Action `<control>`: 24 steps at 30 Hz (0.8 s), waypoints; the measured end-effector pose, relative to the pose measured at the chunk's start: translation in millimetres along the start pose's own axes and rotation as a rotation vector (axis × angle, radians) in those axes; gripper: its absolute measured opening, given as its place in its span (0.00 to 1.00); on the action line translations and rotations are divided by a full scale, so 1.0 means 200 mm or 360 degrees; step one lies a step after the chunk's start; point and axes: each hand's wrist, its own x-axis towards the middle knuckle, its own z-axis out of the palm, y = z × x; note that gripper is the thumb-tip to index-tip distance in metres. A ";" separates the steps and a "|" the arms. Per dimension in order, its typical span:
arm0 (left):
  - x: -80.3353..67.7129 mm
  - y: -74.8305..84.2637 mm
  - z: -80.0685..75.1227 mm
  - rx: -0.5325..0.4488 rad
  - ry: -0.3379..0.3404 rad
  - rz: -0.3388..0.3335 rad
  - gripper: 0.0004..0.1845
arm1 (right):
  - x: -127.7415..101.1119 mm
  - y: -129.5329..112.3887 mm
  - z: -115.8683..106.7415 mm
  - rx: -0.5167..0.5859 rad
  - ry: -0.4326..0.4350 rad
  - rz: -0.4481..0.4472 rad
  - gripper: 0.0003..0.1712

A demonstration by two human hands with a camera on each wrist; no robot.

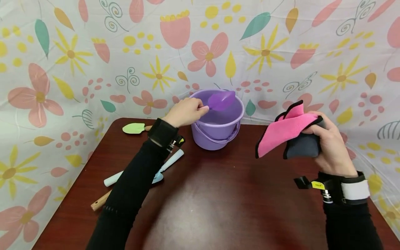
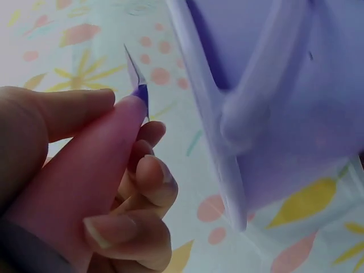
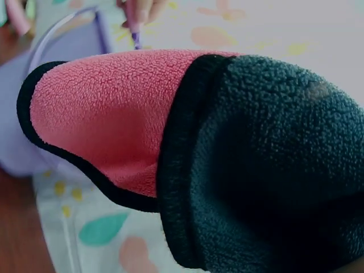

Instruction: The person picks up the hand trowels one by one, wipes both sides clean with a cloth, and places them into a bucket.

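My left hand (image 1: 185, 113) grips a small trowel by its pink handle (image 2: 85, 170). The trowel's translucent purple blade (image 1: 222, 100) reaches over the mouth of a purple bucket (image 1: 204, 137), which stands upright at the back of the table. In the left wrist view the bucket's rim (image 2: 196, 85) is just right of the fingers. Off to the right, my right hand (image 1: 332, 149) holds a folded cloth (image 1: 282, 133) up above the table, pink on one face and dark grey on the other, with black edging. Close up, the cloth (image 3: 108, 108) fills much of the right wrist view.
Left of the bucket lies a small trowel with a light green blade (image 1: 133, 128). Nearer me are a light blue blade (image 1: 158, 177), pale handles (image 1: 172, 160) and a wooden handle (image 1: 100, 200), partly covered by my left sleeve. A flower-patterned sheet (image 1: 265, 52) hangs behind the brown table (image 1: 200, 215).
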 end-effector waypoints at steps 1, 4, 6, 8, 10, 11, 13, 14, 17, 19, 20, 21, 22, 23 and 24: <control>0.02 0.00 0.00 0.0031 -0.0012 -0.0011 0.23 | -0.01 -0.01 -0.02 -0.0031 -0.0001 0.0023 0.17; 0.07 -0.01 0.01 0.0129 -0.0059 -0.0023 0.23 | -0.04 -0.03 -0.07 -0.0130 0.0010 0.0086 0.16; 0.10 0.00 0.01 0.0184 -0.0092 -0.0036 0.21 | -0.06 -0.04 -0.10 -0.0210 0.0040 0.0127 0.16; 0.12 0.00 0.01 0.0236 -0.0131 -0.0056 0.17 | -0.08 -0.04 -0.14 -0.0324 0.0084 0.0173 0.17; 0.14 0.01 0.02 0.0285 -0.0179 -0.0083 0.14 | -0.10 -0.04 -0.17 -0.0457 0.0150 0.0220 0.19; 0.15 0.01 0.02 0.0311 -0.0196 -0.0095 0.13 | -0.11 -0.04 -0.18 -0.0535 0.0186 0.0235 0.20; 0.17 0.03 0.03 0.0357 -0.0223 -0.0105 0.12 | -0.12 -0.03 -0.21 -0.0712 0.0256 0.0257 0.22; 0.18 0.03 0.03 0.0381 -0.0228 -0.0103 0.11 | -0.13 -0.03 -0.23 -0.0799 0.0288 0.0264 0.23; 0.22 0.05 0.05 0.0460 -0.0223 -0.0088 0.10 | -0.15 -0.02 -0.27 -0.1109 0.0348 0.0283 0.24; 0.25 0.05 0.07 0.0498 -0.0242 -0.0076 0.10 | -0.17 -0.01 -0.31 -0.1375 0.0352 0.0314 0.24; 0.25 0.05 0.08 0.0512 -0.0258 -0.0074 0.10 | -0.17 -0.01 -0.33 -0.1473 0.0339 0.0339 0.24; 0.26 0.05 0.08 0.0523 -0.0283 -0.0078 0.11 | -0.17 0.00 -0.35 -0.1556 0.0318 0.0366 0.23; 0.27 0.05 0.09 0.0531 -0.0307 -0.0081 0.11 | -0.18 0.02 -0.36 -0.1640 0.0295 0.0390 0.23; 0.28 0.05 0.09 0.0535 -0.0329 -0.0080 0.10 | -0.18 0.03 -0.38 -0.1689 0.0273 0.0415 0.23; 0.28 0.06 0.10 0.0531 -0.0352 -0.0082 0.10 | -0.19 0.05 -0.39 -0.1735 0.0246 0.0425 0.23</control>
